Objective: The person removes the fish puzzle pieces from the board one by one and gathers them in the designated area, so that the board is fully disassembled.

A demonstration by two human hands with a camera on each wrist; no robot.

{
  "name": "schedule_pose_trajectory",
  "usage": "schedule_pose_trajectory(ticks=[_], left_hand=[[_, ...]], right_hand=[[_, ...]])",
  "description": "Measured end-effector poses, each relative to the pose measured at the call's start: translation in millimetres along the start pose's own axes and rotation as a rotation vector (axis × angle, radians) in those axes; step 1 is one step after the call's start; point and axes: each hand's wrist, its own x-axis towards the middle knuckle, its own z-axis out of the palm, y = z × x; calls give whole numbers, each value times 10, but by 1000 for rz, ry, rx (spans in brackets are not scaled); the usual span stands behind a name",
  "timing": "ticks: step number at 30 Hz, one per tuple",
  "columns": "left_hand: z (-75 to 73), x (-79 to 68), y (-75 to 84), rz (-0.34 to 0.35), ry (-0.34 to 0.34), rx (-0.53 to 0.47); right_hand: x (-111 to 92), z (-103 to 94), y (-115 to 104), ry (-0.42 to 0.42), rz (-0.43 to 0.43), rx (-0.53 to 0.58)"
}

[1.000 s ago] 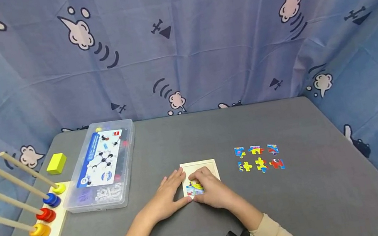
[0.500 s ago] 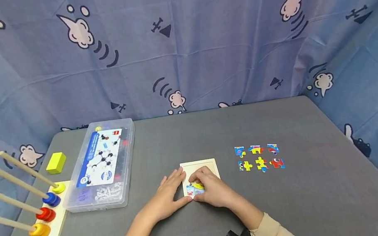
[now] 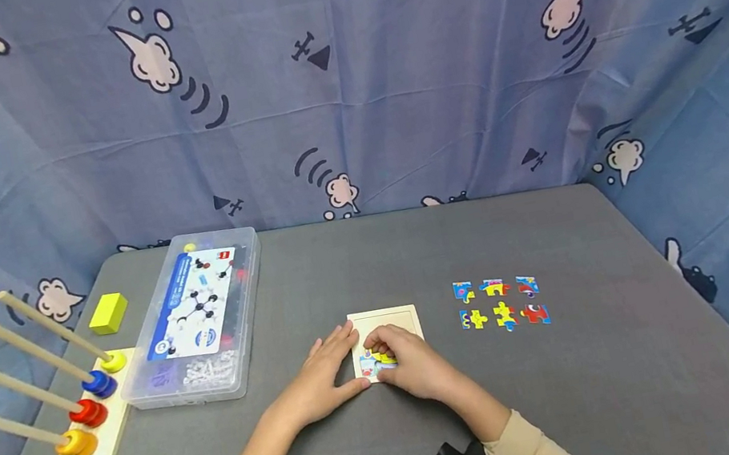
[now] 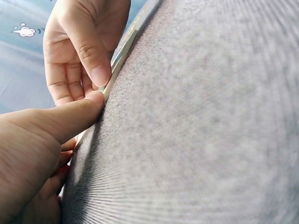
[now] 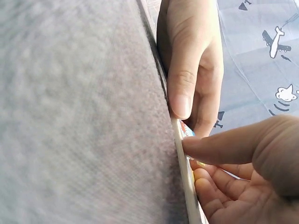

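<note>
A small wooden puzzle tray (image 3: 380,315) lies on the grey table between the two hands. Along its left side rests my left hand (image 3: 324,379), fingers stretched out and thumb tip at the near edge. My right hand (image 3: 412,364) reaches over the tray with bent fingers and thumb on a yellow puzzle piece (image 3: 382,357), partly hidden beneath the fingers. Beside it, in the near left corner, colourful picture pieces (image 3: 366,367) show. In the right wrist view, the right thumb (image 5: 196,148) sits at the edge of the tray, with curled fingertips close by.
Several loose puzzle pieces (image 3: 502,309) lie in two rows to the right of the tray. On the left stand a clear plastic box (image 3: 247,297) of molecule parts, a yellow block (image 3: 108,314) and a wooden peg rack (image 3: 100,453) with coloured rings. A patterned curtain (image 3: 339,85) hangs behind.
The right thumb has pulled slightly back from the tray's near edge and the right fingers have shifted, showing more yellow under them. The left hand keeps its place.
</note>
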Motion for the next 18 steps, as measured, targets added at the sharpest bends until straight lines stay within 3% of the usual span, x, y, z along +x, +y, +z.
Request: schedule_pose_trajectory(ticks=[8, 18], left_hand=[[-9, -5, 4, -4, 0, 0], [-15, -3, 24, -6, -4, 2]], right_hand=[[3, 8, -19, -3, -36, -123], [-22, -70, -17, -12, -89, -184]])
